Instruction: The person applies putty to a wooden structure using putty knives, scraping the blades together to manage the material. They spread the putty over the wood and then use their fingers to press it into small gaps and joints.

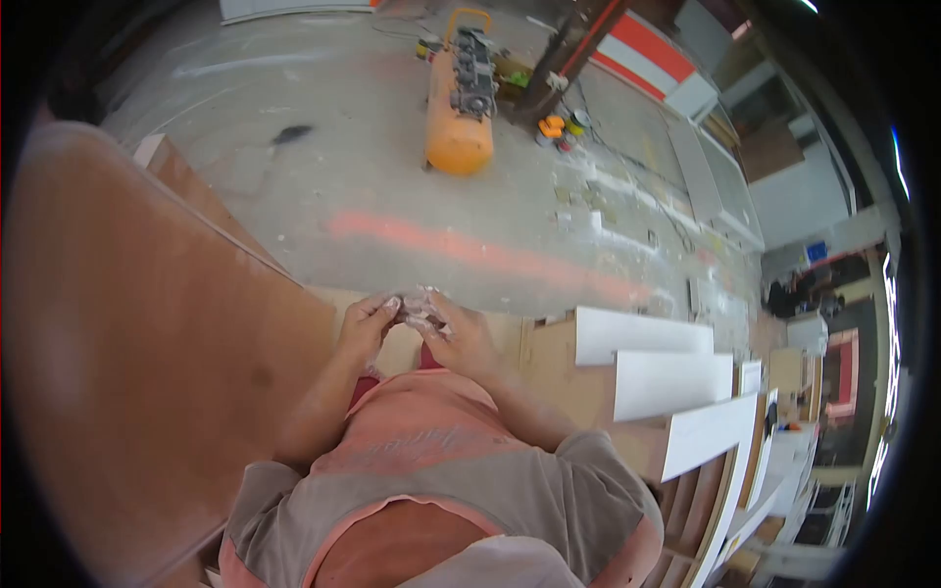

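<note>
Both hands meet in front of my belly, their fingers smeared with white powder or paste. My left hand (368,321) is closed, its thumb and fingertips pinched together. Opposite it, my right hand (456,333) has curled fingers that touch or nearly touch the left fingertips. Something small and whitish-grey may be between them; I cannot make out what it is. Just behind and below the hands lies a pale board (399,350), partly covered by my arms and shirt.
A large brown panel (147,363) stands close on my left. White boards (642,336) lie staggered to my right, beside wooden shelving (698,500). Ahead on the concrete floor stand an orange air compressor (461,118) and small cans (551,128); a cable runs nearby.
</note>
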